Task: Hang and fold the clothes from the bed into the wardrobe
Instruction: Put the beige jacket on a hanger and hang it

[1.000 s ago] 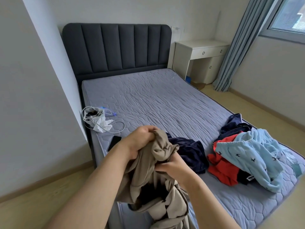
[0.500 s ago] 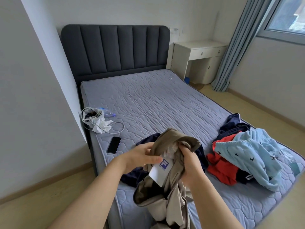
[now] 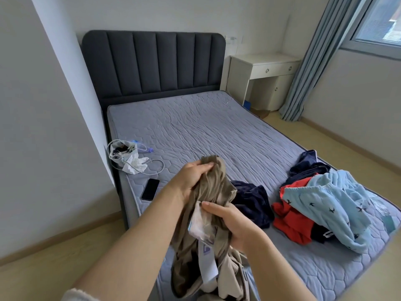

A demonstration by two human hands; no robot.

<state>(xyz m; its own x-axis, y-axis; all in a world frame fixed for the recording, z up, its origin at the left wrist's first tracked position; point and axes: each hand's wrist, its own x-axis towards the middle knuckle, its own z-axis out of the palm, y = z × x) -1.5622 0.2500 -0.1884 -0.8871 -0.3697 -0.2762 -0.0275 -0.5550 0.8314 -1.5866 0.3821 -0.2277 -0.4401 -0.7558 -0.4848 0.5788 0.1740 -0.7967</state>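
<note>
Tan garment (image 3: pixel 217 187) held above the bed's (image 3: pixel 195 131) near edge — left grip (image 3: pixel 193 177) curled round its top, right grip (image 3: pixel 236 222) pinching mid-cloth; loose lower folds could slip and drag on the floor.

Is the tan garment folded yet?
Not folded: tan garment hangs bunched, gripped by left hand and right hand.

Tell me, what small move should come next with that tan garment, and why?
Probably shake the tan garment open: the left hand grips its top, the right hand holds it near the white tag, and it hangs bunched, unready for folding.
</note>
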